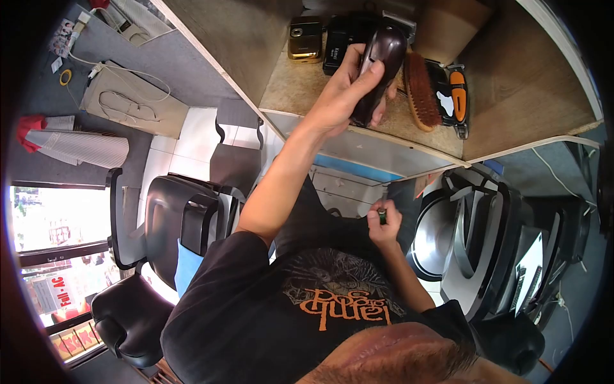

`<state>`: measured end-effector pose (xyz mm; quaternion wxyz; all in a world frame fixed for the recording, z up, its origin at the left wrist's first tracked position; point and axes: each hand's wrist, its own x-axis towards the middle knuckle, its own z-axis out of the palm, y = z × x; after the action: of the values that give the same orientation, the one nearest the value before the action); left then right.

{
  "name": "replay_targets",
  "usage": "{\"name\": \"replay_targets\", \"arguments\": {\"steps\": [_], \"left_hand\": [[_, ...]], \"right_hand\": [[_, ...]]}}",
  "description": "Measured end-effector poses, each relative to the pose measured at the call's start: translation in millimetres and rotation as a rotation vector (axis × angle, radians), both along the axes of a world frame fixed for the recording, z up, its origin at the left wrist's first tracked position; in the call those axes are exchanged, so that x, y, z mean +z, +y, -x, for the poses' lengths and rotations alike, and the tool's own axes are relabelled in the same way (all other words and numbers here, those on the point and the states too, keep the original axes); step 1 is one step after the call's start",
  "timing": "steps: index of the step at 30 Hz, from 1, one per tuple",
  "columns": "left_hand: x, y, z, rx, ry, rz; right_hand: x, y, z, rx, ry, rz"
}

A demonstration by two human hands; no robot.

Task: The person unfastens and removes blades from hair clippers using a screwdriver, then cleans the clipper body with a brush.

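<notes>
Above the shelf, my left hand is closed around a dark, glossy hair clipper, with the thumb lying along its upper face. Lower down, in front of my body, my right hand is closed on a small screwdriver with a green handle; its thin metal shaft points toward the shelf. Close to the clipper, a black clipper with pale lettering lies partly hidden behind my left hand. A wooden brush with reddish-brown bristles rests just right of that hand.
On the shelf are a gold-and-black device and an orange-and-black trimmer. Black salon chairs stand at the left, and another chair at the right. A beige cabinet with cables stands further left.
</notes>
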<state>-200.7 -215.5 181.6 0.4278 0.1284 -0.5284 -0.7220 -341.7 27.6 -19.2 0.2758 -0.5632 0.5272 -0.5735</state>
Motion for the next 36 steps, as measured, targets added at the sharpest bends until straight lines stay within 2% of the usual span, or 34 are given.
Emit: {"name": "replay_targets", "arguments": {"steps": [3, 5, 8, 11, 13, 21, 24, 36], "left_hand": [[3, -1, 0, -0.029, 0.018, -0.041], [-4, -5, 0, -0.052, -0.017, -0.136], [5, -10, 0, -0.081, -0.018, -0.095], [21, -7, -8, 0.004, -0.125, 0.022], [18, -9, -14, -0.006, -0.144, 0.037], [16, -7, -17, -0.017, -0.184, 0.034], [17, -7, -15, -0.016, -0.219, 0.006], [17, -6, -12, -0.014, -0.261, -0.056]], "right_hand": [[46, -23, 13, 0.056, -0.203, 0.222], [118, -44, 11, 0.200, -0.637, 0.177], [159, -74, 30, 0.252, -0.475, 0.236], [199, -96, 38, 0.246, -0.297, 0.270], [213, -112, 36, 0.133, -0.239, 0.281], [215, -147, 28, -0.042, -0.317, 0.244], [212, -147, 28, -0.094, -0.283, 0.153], [210, -151, 28, -0.095, -0.120, 0.059]]}}
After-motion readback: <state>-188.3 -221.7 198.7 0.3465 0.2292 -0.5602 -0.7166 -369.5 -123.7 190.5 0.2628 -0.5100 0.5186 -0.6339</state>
